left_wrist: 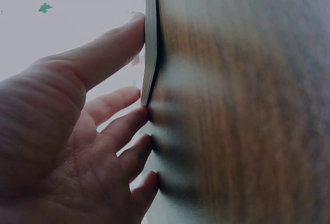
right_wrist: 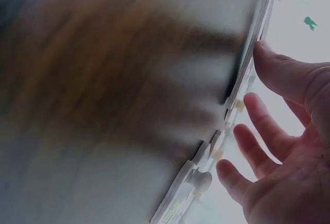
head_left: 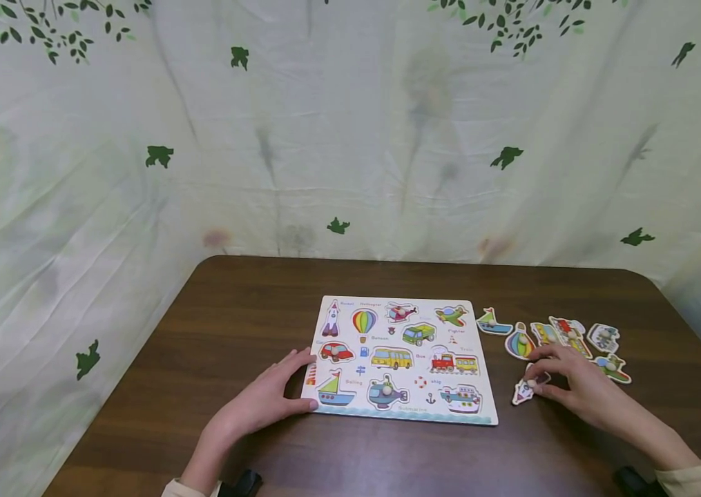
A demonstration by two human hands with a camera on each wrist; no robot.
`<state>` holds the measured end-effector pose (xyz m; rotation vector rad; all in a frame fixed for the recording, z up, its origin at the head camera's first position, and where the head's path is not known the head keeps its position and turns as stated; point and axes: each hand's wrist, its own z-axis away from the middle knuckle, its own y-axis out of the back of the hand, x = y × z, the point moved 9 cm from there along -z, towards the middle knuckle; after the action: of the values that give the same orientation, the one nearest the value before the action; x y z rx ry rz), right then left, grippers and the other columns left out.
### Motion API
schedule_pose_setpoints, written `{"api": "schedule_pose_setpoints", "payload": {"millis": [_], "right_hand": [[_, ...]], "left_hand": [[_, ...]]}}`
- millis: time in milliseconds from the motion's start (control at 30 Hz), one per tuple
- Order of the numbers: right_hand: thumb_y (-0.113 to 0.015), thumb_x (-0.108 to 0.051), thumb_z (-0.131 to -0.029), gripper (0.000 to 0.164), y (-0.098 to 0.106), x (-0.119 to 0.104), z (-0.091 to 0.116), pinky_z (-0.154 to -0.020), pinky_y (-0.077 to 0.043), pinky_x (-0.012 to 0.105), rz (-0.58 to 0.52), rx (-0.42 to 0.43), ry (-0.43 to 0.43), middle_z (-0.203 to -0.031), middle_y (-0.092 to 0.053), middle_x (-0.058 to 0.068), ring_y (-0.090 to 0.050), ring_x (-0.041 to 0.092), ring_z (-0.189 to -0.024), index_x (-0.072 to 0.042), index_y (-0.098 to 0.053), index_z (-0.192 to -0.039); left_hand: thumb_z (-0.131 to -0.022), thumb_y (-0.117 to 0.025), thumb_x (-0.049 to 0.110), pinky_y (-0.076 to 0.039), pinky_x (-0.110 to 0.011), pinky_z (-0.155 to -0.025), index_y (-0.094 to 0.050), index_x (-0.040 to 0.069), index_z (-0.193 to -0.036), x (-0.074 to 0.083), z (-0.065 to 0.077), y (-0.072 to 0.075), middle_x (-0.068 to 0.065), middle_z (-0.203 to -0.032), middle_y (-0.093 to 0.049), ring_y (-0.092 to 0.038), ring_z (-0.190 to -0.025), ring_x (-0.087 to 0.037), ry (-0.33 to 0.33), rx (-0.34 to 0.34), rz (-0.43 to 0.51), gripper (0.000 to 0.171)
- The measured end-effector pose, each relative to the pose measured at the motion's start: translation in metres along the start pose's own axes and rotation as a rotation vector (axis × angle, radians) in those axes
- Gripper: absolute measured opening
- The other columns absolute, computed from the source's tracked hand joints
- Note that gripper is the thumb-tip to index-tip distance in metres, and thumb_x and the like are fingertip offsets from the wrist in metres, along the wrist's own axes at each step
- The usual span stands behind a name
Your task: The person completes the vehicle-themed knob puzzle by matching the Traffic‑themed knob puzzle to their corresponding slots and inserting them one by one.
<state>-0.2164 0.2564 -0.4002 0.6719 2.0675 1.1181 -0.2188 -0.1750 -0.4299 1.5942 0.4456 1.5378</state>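
A white puzzle board printed with vehicles lies flat on the wooden table. My left hand rests at its lower left, thumb on the border and fingers spread along the left edge. The left wrist view shows the thumb against the board's edge, with other fingertips down on the tabletop. To the right of the board, my right hand pinches a small rocket puzzle piece between thumb and index finger. Its other fingers are loosely bent and partly hidden in the head view.
Several loose puzzle pieces lie right of the board: a sailboat, a balloon, a train, a greyish piece and a green one. A patterned curtain hangs behind the table.
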Motion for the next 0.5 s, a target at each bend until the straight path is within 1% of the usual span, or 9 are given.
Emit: {"api": "schedule_pose_setpoints", "payload": {"millis": [67, 200, 300, 367, 500], "right_hand": [[-0.086, 0.000, -0.068, 0.042, 0.0007, -0.0003, -0.0002, -0.083, -0.038, 0.020, -0.005, 0.006, 0.000, -0.106, -0.062, -0.002, -0.055, 0.017, -0.096, -0.033, -0.067, -0.086], [-0.084, 0.001, -0.071, 0.041, 0.0029, -0.0027, -0.0014, -0.083, -0.037, 0.020, -0.029, 0.017, 0.004, -0.106, -0.061, -0.003, -0.054, 0.016, -0.097, -0.033, -0.066, -0.087], [-0.084, 0.001, -0.071, 0.041, 0.0049, -0.0062, -0.0032, -0.083, -0.037, 0.019, -0.039, 0.033, 0.012, -0.105, -0.061, -0.003, -0.054, 0.013, -0.096, -0.033, -0.066, -0.087], [-0.085, 0.000, -0.070, 0.041, 0.0059, -0.0081, -0.0044, -0.083, -0.037, 0.020, -0.038, 0.044, 0.015, -0.104, -0.061, -0.002, -0.054, 0.014, -0.095, -0.032, -0.067, -0.087], [-0.086, -0.003, -0.071, 0.038, 0.0045, -0.0082, -0.0064, -0.082, -0.039, 0.023, -0.020, 0.041, -0.017, -0.104, -0.062, -0.001, -0.055, 0.016, -0.095, -0.032, -0.068, -0.086]], "left_hand": [[-0.081, -0.081, 0.034, -0.026, -0.059, -0.111, -0.050, 0.015, -0.142, 0.0001, 0.0004, 0.0001, -0.008, -0.155, -0.038, -0.024, -0.145, -0.035, -0.001, 0.001, 0.001, 0.071], [-0.081, -0.081, 0.034, -0.024, -0.059, -0.112, -0.050, 0.015, -0.142, -0.0008, 0.0008, -0.0001, -0.007, -0.155, -0.038, -0.024, -0.145, -0.034, -0.002, 0.001, 0.001, 0.071], [-0.081, -0.081, 0.035, -0.025, -0.059, -0.111, -0.050, 0.015, -0.142, -0.0014, 0.0010, -0.0003, -0.007, -0.155, -0.038, -0.024, -0.145, -0.034, -0.002, 0.002, 0.004, 0.071], [-0.081, -0.081, 0.036, -0.026, -0.059, -0.111, -0.050, 0.016, -0.142, -0.0014, 0.0013, -0.0002, -0.007, -0.155, -0.038, -0.024, -0.145, -0.035, -0.001, 0.002, 0.006, 0.071], [-0.081, -0.081, 0.037, -0.027, -0.059, -0.110, -0.050, 0.016, -0.142, -0.0009, 0.0013, -0.0002, -0.007, -0.155, -0.037, -0.025, -0.145, -0.036, 0.000, 0.002, 0.003, 0.072]]}}
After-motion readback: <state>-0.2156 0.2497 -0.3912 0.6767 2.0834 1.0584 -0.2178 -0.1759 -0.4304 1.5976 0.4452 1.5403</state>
